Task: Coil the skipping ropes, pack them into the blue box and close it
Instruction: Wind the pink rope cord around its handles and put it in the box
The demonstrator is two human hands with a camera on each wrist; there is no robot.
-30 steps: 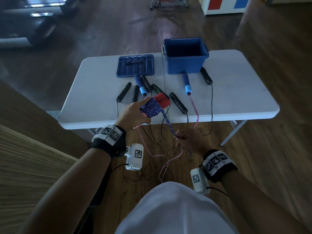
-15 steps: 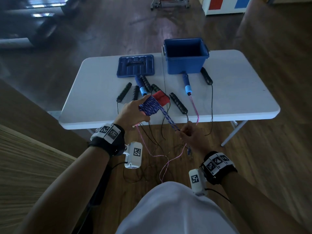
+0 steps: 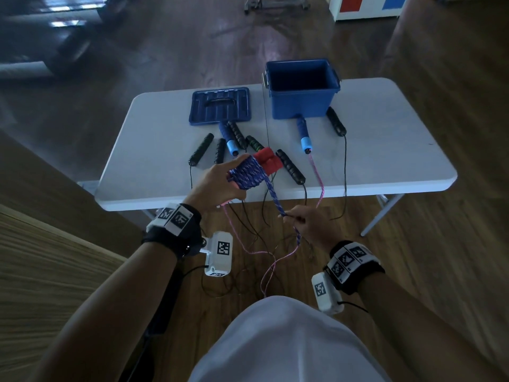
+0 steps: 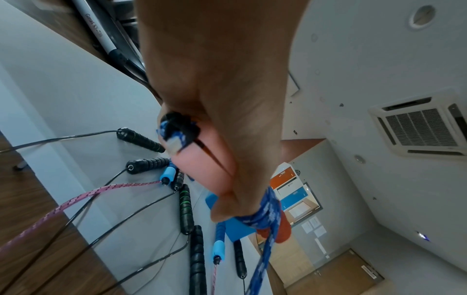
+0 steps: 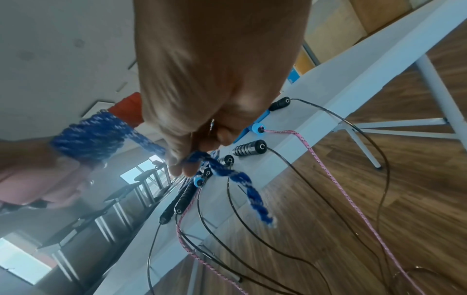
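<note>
Left hand: my left hand [image 3: 220, 183] sat mid-frame in the head view, fingers curled round the blue rope [image 3: 248, 172], which was wound into a thick coil about the red handles [image 3: 268, 160].
Right hand: my right hand [image 3: 308, 221] was lower and to the right, thumb and fingertips [image 5: 180, 166] pinching the loose tail of the blue rope near its frayed end.
Rope between hands: one taut strand ran from coil to pinch; a short end hung below my right hand.
Blue box: the box [image 3: 303, 104] stood open at upper centre on the table [image 3: 399, 161]; its lid [image 3: 220, 106] lay flat just to its left.
Other ropes: a pink rope [image 3: 316, 172] with blue handles and several black ropes [image 3: 345, 161] lay uncoiled, handles on the table, cords trailing over the near edge to the floor.
Stage (judged): finishing the first coil; nothing packed yet.
Risk 1: tail slips from my pinch, and the last wraps loosen.
Risk 2: coil slides off the handles if my left grip eases.
Risk 3: hanging cords snag my arms and drag handles off the edge.
</note>
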